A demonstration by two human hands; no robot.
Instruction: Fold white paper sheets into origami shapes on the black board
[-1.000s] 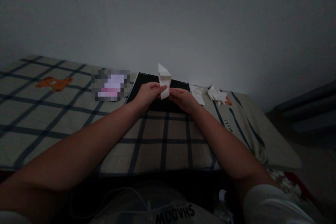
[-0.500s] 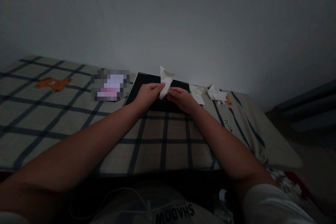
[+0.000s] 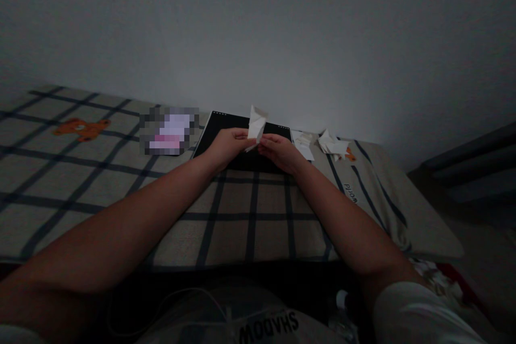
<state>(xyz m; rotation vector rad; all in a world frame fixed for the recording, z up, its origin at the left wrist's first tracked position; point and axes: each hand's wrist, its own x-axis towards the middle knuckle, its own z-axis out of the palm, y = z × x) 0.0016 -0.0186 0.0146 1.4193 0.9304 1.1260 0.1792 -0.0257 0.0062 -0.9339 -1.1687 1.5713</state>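
A folded piece of white paper (image 3: 257, 122) stands upright between my two hands, above a flat black board-like thing (image 3: 234, 120) with small white marks along its far edge. My left hand (image 3: 229, 145) pinches the paper's lower left part between thumb and fingers. From the other side, my right hand (image 3: 279, 149) pinches its lower right corner. The fingertips of both hands nearly meet at the bottom of the paper, and they cover its lower folds. Just right of the black thing lies a white sheet of paper (image 3: 305, 146), partly behind my right hand.
Crumpled or folded white paper (image 3: 332, 145) sits farther right on the checked cloth (image 3: 237, 236). On the left lies a pixelated white and pink item (image 3: 171, 131). A pale wall (image 3: 258, 32) rises behind. Below the edge, a clear bottle (image 3: 342, 306) with a white cap stands near my right arm.
The paper has turned slightly between my fingers, and its top tip sits a little lower and more to the right. My left thumb has slid down toward the paper's bottom.
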